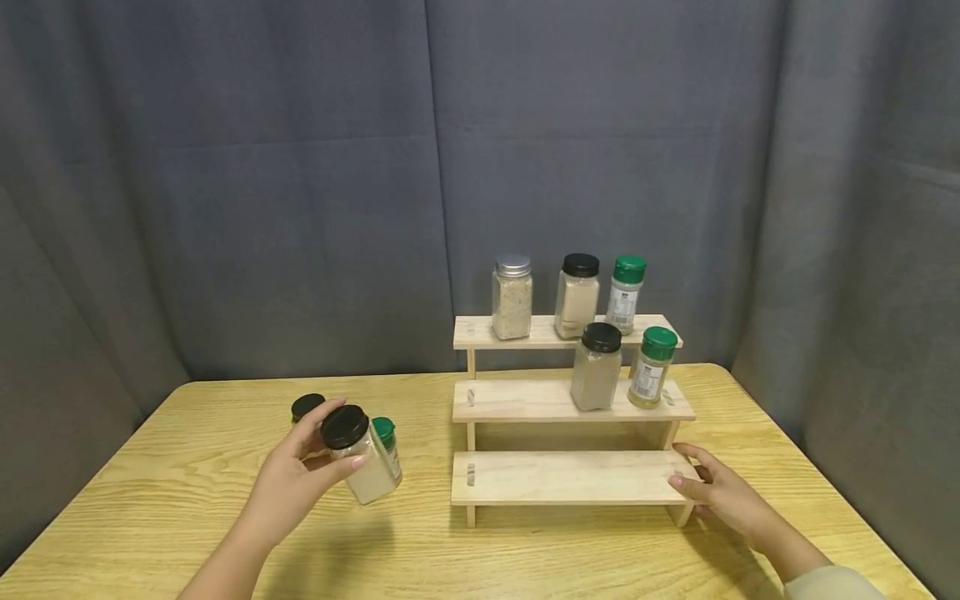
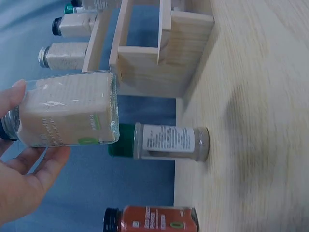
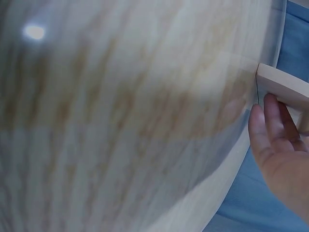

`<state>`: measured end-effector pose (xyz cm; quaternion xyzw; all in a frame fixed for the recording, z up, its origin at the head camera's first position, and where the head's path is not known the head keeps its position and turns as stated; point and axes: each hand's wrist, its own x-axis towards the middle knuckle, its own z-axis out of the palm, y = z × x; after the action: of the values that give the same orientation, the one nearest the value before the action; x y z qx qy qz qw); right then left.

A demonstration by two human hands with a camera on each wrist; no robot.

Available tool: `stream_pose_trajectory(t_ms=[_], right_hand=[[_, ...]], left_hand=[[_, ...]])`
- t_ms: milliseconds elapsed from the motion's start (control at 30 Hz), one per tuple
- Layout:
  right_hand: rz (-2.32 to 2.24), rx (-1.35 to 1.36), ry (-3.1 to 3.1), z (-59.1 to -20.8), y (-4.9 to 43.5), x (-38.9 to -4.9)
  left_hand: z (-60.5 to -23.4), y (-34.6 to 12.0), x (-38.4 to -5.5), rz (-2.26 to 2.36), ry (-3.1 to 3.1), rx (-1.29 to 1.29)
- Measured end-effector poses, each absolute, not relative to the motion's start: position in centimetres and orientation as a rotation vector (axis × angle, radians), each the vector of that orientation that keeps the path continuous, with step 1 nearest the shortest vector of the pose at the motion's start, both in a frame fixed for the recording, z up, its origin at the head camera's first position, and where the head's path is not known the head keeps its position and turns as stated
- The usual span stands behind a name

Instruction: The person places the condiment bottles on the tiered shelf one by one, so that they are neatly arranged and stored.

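Note:
My left hand (image 1: 288, 479) grips a square spice jar (image 1: 371, 482) near its black lid, thumb on one side and fingers on the other. Tilted, the jar hangs over the table; pale powder fills most of it in the left wrist view. At the right end of the lowest step of a three-step wooden rack (image 1: 555, 479), my right hand (image 1: 731, 500) holds the board, thumb on top and fingers around the end. Just beyond the held jar stand a green-lidded shaker (image 2: 169, 140) and a black-lidded jar of red powder (image 2: 159, 220), both partly hidden in the head view.
On the top step stand a silver-lidded jar (image 1: 512, 300), a black-lidded jar (image 1: 577, 304) and a green-lidded shaker (image 1: 623, 304). The middle step bears another black-lidded jar (image 1: 596, 375) and green-lidded shaker (image 1: 648, 379). Grey curtains (image 1: 300, 208) hang behind the wooden table (image 1: 210, 442).

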<state>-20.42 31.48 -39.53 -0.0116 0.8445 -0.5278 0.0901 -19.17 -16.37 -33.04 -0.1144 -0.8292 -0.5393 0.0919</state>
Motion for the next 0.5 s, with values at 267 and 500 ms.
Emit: stream_pose_trajectory(t_ms=[267, 500], right_hand=[[-1.588, -0.006, 2.521, -39.5, 31.2, -20.3], [-1.571, -0.013, 2.553, -39.5, 31.2, -20.4]], left_hand=[[-32.4, -15.2, -19.5, -1.656, -2.441, -0.339], [-32.3, -14.1, -20.2, -1.768, -2.366, -0.402]])
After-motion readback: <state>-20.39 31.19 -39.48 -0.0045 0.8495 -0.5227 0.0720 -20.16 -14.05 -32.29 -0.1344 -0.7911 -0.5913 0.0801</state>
